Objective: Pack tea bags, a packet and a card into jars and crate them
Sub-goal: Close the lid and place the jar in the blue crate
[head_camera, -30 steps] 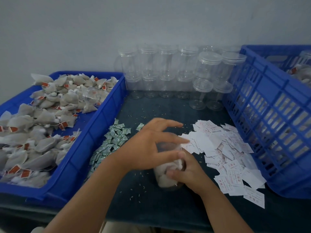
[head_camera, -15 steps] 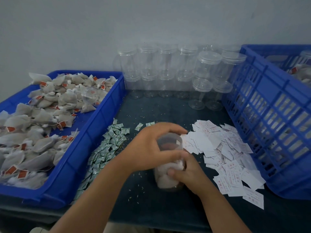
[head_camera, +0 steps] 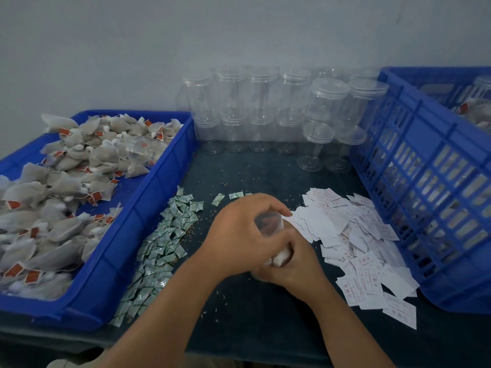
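**Jar** (head_camera: 269, 224): clear plastic, white contents showing between the hands. Midway between the left and right edges of the table (head_camera: 265, 328), nearer the front edge. Base hidden, so contact with the cloth not determinable.

**Left hand** (head_camera: 239, 236): fingers curled close over the jar's top, gripping it.

**Right hand** (head_camera: 297, 266): wrapped round the lower body, gripping.

**Change:** left fingers spread wide above the mouth a second ago, now closed down round the rim. Probably filling finished and closing under way. Lid under the palm not visible. Crating likely the next step.

**Packets** (head_camera: 170, 229): small, green, strewn in a band just left of the jar, toward the front-left.

**Cards** (head_camera: 353, 235): white heap just right of the jar, touching the crate's foot.

**Tray** (head_camera: 148, 213): blue, along the left edge, heaped with tea bags (head_camera: 66, 181).

**Empty jars** (head_camera: 263, 107): stacked two high along the back edge.

**Crate** (head_camera: 425, 187): blue, slatted, at the right edge.

**Obstacles:** card heap and the crate's tall near wall between jar and crate interior. Lift over both probably required.
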